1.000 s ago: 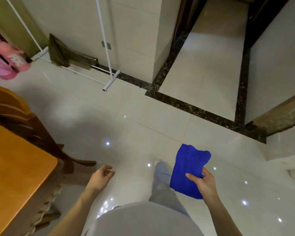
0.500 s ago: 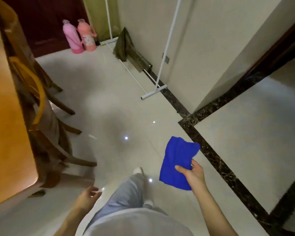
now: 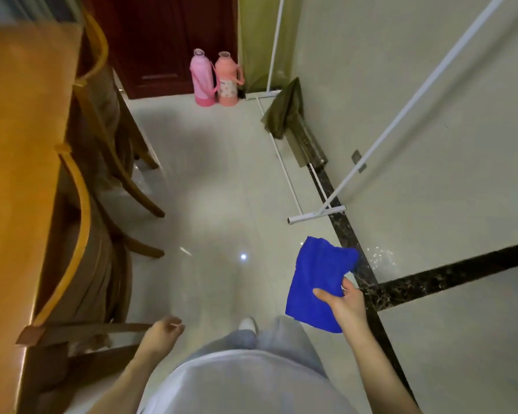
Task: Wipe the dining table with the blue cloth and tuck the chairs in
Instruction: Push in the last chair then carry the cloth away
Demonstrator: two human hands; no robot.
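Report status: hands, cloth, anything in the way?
Right hand pinches blue cloth, off the table. Left hand empty, loosely curled, by near chair. Dining table at left; far chair also along its side.

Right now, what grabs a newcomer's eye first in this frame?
The blue cloth, pinched in the right hand, low right over the pale floor. Next, two pink flasks stand by the dark door at top centre. The orange dining table fills the left edge, with chairs alongside it.
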